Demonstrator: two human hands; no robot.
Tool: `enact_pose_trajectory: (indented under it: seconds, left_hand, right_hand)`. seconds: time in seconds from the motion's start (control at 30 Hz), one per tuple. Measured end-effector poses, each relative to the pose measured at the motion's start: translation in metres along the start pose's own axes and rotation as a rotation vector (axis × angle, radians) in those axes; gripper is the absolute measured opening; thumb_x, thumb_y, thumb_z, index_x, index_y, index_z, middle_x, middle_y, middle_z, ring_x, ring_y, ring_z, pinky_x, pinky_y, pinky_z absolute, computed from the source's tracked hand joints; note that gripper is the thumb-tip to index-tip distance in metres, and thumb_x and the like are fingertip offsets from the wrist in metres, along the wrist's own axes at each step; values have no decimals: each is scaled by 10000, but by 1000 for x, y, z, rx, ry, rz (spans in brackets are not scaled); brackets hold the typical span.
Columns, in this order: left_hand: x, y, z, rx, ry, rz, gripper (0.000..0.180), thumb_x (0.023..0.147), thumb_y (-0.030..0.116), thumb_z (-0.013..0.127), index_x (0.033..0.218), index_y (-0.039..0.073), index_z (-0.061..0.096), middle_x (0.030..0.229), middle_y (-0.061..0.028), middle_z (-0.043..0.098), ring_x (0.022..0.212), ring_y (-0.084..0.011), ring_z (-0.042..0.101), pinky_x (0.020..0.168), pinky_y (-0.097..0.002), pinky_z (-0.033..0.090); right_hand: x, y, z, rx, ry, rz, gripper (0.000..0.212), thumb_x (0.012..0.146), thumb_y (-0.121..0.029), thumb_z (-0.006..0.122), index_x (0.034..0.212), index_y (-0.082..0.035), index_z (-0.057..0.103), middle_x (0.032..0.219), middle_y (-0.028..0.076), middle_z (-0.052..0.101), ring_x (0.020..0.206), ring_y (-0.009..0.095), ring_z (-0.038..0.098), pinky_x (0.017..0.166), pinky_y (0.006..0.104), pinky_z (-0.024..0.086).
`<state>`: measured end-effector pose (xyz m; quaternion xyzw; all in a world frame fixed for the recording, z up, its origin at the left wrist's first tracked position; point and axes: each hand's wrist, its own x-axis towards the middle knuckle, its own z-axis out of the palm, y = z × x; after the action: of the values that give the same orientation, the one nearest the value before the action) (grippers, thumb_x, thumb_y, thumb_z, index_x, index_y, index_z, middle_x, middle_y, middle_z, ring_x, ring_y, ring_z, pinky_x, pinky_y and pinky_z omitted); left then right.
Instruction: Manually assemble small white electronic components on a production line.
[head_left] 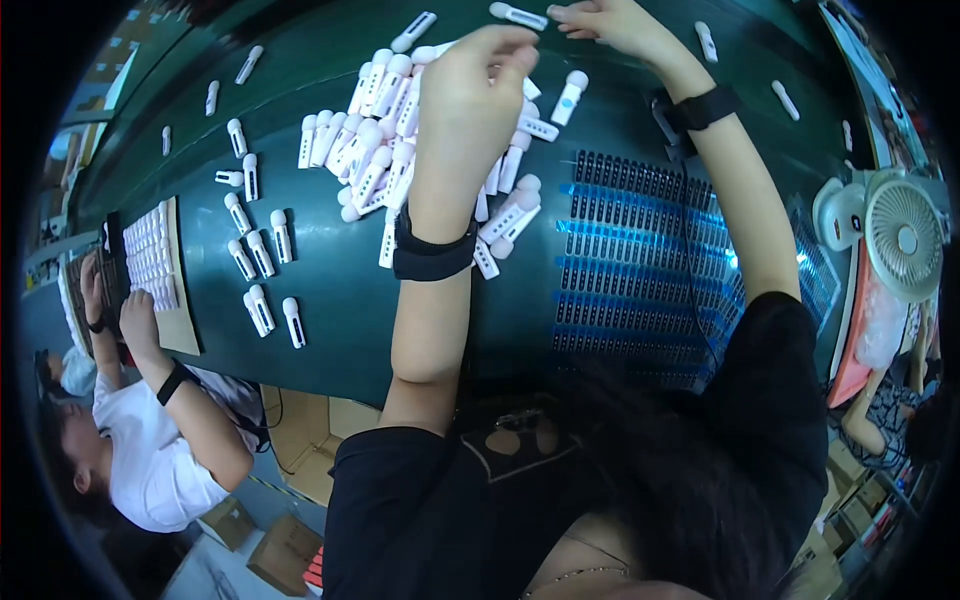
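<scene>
Over the heap of white wand-shaped devices with round heads (368, 150), my left hand (478, 85) hangs with its fingers curled toward the right. Its fingers are blurred, and I cannot make out anything in them. My right hand (612, 25) is at the far edge of the view, its fingers loosely stretched and apart. Just left of those fingertips lies a single white device (518, 15). Another device with a blue spot (569, 98) lies to the right of the heap. Both my wrists wear black bands.
Rows of dark strips with blue film (630, 260) cover the table before my right arm, a black cable across them. Several devices (257, 250) lie loose on the left. Beyond, a co-worker (165, 430) sits by a tray of devices (152, 260). A white fan (900, 240) stands right.
</scene>
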<state>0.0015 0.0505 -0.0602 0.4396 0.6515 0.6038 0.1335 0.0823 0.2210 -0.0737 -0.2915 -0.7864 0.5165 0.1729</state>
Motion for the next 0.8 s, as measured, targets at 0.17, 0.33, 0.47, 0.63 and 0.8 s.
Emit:
enact_pose_trajectory:
  seconds: [0.17,0.33,0.47,0.63,0.8]
  left_hand:
    - [-14,-7,24,167,-479,156,86,672,48,556,725,-11,588,749,-155,579,666,-301,560,596,-342,456]
    - [-32,-26,44,534,-642,359,79,642,14,562,716,-8,579,688,-151,569,674,-281,569,608,-332,458]
    - [-34,-26,56,518,-607,400,62,624,0,579,682,-12,558,660,-142,553,670,-298,553,622,-356,451]
    - [-34,-24,56,510,-632,378,74,608,-8,590,672,-10,553,674,-145,556,671,-298,551,623,-355,451]
    - [-35,-24,57,503,-637,362,82,605,6,599,674,-6,556,666,-141,552,675,-288,551,615,-348,449]
  right_hand:
    - [-28,36,-27,-237,-296,-153,199,755,-159,604,900,-28,569,691,12,556,556,66,514,500,193,415]
    - [-71,31,-24,-638,-411,70,277,613,-181,707,747,-45,507,621,44,512,593,132,518,506,269,390]
    - [-83,34,-18,-761,-332,18,355,549,-194,740,703,-48,456,637,81,506,623,225,513,538,326,382]
    - [-88,29,-12,-877,-281,-36,421,534,-263,755,734,-62,444,727,92,556,732,279,547,597,348,431]
    - [-87,32,-11,-807,-255,15,422,497,-190,756,719,-50,427,732,112,528,715,301,506,585,365,383]
